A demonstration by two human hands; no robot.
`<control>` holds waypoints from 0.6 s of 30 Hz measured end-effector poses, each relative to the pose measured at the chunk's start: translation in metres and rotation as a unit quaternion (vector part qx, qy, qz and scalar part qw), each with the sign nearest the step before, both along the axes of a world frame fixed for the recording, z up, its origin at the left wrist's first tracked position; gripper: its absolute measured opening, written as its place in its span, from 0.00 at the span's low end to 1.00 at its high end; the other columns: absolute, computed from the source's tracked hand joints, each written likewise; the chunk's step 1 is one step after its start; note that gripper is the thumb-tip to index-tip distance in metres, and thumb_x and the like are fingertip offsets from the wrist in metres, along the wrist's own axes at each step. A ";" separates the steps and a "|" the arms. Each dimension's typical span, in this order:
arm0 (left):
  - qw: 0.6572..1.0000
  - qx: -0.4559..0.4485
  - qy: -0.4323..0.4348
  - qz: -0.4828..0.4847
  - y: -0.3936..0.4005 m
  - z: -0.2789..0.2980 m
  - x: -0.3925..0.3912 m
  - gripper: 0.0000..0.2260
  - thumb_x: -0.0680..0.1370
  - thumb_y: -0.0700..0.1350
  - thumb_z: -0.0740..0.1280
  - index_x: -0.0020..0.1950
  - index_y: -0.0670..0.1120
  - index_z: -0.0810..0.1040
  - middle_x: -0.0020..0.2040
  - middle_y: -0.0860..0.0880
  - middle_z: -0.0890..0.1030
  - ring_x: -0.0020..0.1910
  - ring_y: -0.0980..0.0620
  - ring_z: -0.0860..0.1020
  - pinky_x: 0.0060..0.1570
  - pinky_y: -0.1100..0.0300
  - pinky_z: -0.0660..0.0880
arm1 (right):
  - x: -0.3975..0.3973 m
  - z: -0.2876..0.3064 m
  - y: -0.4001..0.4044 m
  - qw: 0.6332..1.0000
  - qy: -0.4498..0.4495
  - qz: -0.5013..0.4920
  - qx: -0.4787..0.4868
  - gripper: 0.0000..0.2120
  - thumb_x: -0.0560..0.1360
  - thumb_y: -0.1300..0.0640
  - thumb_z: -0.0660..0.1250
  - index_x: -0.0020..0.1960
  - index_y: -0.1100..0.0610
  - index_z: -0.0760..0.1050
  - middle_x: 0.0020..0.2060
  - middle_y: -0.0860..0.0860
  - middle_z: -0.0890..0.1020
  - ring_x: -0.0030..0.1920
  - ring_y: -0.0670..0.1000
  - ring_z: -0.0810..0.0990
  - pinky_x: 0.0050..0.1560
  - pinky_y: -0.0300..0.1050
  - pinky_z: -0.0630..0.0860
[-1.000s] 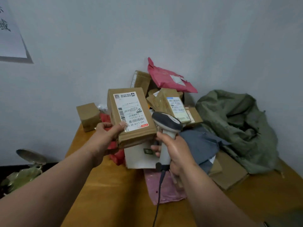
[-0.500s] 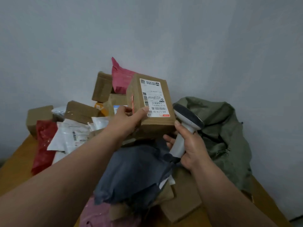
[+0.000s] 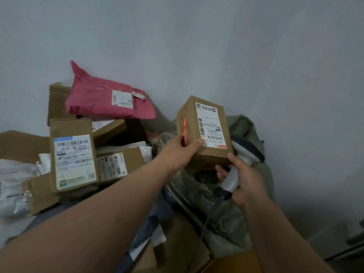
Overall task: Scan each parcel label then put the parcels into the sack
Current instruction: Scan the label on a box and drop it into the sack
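The left hand (image 3: 178,152) grips a labelled cardboard parcel (image 3: 204,133) above the green sack (image 3: 206,194); beside it, the right hand (image 3: 244,182) clasps the barcode scanner (image 3: 240,160).

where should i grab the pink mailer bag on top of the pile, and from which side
Take the pink mailer bag by its raised, pointed top-left corner, coming from above and the left. That corner sticks up free against the wall, while the bag's lower edge lies on the brown boxes. A pinch grip suits the thin, soft plastic.
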State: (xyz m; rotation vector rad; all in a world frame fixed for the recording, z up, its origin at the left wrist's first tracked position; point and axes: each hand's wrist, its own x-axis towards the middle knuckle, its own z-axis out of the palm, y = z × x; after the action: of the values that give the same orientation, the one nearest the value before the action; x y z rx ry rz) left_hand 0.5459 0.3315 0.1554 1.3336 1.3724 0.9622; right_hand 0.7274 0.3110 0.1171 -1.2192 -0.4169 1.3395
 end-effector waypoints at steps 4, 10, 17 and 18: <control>0.998 -0.048 0.034 0.007 0.034 -0.020 0.052 0.32 0.78 0.62 0.66 0.75 0.48 0.59 0.68 0.47 0.73 0.57 0.50 0.74 0.55 0.55 0.72 | 0.046 -0.021 0.030 0.999 0.008 -0.003 -0.046 0.09 0.75 0.57 0.74 0.53 0.56 0.78 0.53 0.58 0.84 0.47 0.58 0.87 0.45 0.51 0.82; 0.984 -0.127 0.121 0.014 0.083 -0.051 0.110 0.27 0.83 0.59 0.58 0.77 0.46 0.63 0.71 0.43 0.72 0.66 0.43 0.73 0.65 0.49 0.72 | 0.094 -0.058 0.083 0.994 -0.030 0.004 -0.103 0.10 0.76 0.55 0.73 0.55 0.55 0.77 0.49 0.57 0.84 0.43 0.55 0.87 0.37 0.47 0.80; 0.974 -0.130 0.175 0.067 0.101 -0.074 0.116 0.25 0.82 0.43 0.61 0.79 0.47 0.60 0.73 0.44 0.70 0.66 0.46 0.73 0.61 0.63 0.65 | 0.095 -0.086 0.123 0.989 -0.021 0.081 -0.119 0.06 0.76 0.57 0.73 0.50 0.55 0.78 0.48 0.57 0.84 0.48 0.56 0.84 0.43 0.47 0.79; 0.973 -0.129 0.178 0.069 0.098 -0.077 0.113 0.24 0.82 0.43 0.62 0.78 0.47 0.62 0.71 0.45 0.72 0.62 0.48 0.74 0.57 0.63 0.66 | 0.095 -0.089 0.124 0.989 -0.033 0.087 -0.118 0.04 0.76 0.57 0.73 0.49 0.55 0.78 0.47 0.57 0.84 0.48 0.55 0.84 0.43 0.46 0.79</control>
State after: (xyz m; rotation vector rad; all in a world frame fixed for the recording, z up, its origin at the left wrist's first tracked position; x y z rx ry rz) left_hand 0.6587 0.4295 0.0781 1.2631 1.8166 0.6217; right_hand 0.8222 0.4354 0.0283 -1.4520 -0.4281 1.5342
